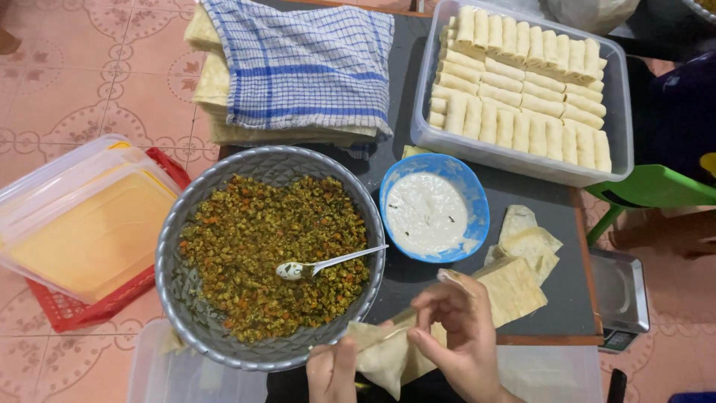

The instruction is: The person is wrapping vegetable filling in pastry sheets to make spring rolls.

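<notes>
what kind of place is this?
Likely a home or small food-prep spot, worked low over a tiled floor. Signs: a large bowl of minced filling, a clear tub of finished rolls, and both hands folding a pastry wrapper.

My left hand (pixel 333 371) and right hand (pixel 456 328) pinch a folded pastry sheet (pixel 384 357) just beside the grey bowl (pixel 173 246) of minced filling (pixel 257 246). A spoon (pixel 321 264) lies in it; the blue paste bowl (pixel 471 195) sits near.
</notes>
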